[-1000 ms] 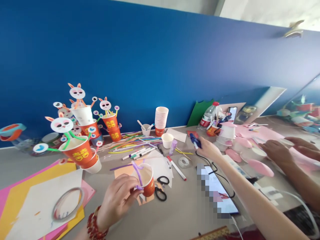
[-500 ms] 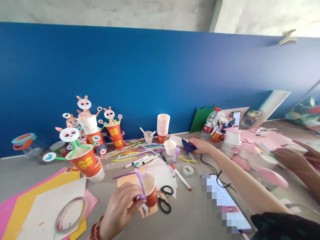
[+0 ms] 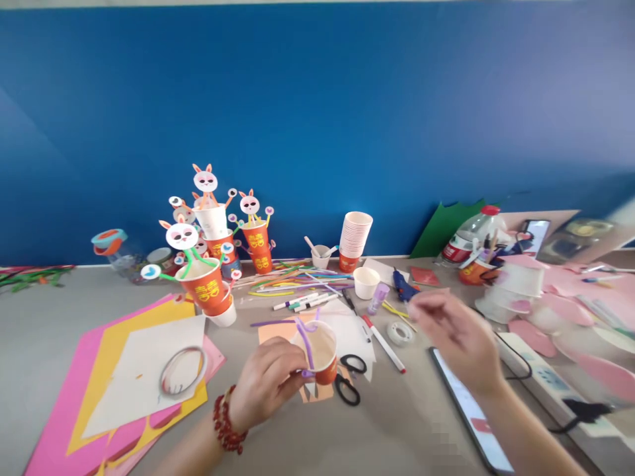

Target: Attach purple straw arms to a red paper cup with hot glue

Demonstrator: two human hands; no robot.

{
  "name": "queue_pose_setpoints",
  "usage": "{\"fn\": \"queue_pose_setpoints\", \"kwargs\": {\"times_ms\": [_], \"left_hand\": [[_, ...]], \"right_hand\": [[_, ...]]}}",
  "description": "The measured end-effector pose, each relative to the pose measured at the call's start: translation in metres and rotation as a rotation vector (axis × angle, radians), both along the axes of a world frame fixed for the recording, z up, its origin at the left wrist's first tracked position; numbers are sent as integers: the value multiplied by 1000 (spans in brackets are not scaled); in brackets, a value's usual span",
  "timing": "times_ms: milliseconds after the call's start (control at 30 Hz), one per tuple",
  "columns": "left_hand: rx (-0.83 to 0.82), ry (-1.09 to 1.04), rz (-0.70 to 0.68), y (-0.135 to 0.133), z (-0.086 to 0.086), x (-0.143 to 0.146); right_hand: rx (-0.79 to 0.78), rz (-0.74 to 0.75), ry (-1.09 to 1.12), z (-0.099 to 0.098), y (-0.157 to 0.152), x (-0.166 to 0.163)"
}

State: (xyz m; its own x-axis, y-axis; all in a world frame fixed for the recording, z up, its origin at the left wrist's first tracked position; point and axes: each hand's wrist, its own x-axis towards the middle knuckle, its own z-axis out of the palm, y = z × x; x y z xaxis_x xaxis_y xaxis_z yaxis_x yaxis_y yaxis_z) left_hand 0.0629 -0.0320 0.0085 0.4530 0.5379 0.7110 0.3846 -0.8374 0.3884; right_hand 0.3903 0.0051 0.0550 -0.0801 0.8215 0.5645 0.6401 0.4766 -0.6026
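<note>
My left hand (image 3: 272, 373) pinches a purple pipe cleaner (image 3: 306, 345) against the rim and side of an orange-red paper cup (image 3: 325, 375). The cup's white inside faces up, and part of the cup is hidden behind my fingers. Smeared a little by motion, my right hand (image 3: 454, 337) hovers above the table with fingers stretched out and nothing visible in them. Just beyond its fingertips lies a blue glue gun (image 3: 405, 289). Black-handled scissors (image 3: 348, 390) rest right of the cup, their blades partly behind it.
Paper-cup rabbits (image 3: 206, 287) stand at left behind coloured paper sheets (image 3: 94, 370) with a ring of tape (image 3: 183, 371). Markers (image 3: 384, 345), a glue stick (image 3: 378, 299), stacked cups (image 3: 356, 237), a phone (image 3: 471, 410) and a power strip (image 3: 538, 370) surround the hands.
My right hand has let go of the glue gun and drawn back toward me. My left hand keeps the pipe cleaner at the cup. The view has tilted down and turned left.
</note>
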Motion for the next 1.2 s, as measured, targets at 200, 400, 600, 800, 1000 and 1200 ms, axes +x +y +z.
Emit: {"fn": "queue_pose_setpoints", "kwargs": {"times_ms": [200, 400, 600, 800, 1000, 1200], "left_hand": [[84, 12, 16, -5, 13, -3], [-19, -141, -18, -11, 16, -11], [-92, -300, -33, -4, 2, -12], [-171, -327, -39, -1, -9, -13], [-256, -324, -44, -2, -19, -18], [-327, -331, -47, -1, -27, -19]], "right_hand": [[-187, 475, 188, -10, -36, -85], [-401, 493, 657, -40, -12, -116], [-604, 576, 815, -79, -12, -128], [-735, 635, 758, -77, -22, -130], [-747, 738, 717, -72, -22, -135], [-822, 767, 671, -73, -24, -138]]}}
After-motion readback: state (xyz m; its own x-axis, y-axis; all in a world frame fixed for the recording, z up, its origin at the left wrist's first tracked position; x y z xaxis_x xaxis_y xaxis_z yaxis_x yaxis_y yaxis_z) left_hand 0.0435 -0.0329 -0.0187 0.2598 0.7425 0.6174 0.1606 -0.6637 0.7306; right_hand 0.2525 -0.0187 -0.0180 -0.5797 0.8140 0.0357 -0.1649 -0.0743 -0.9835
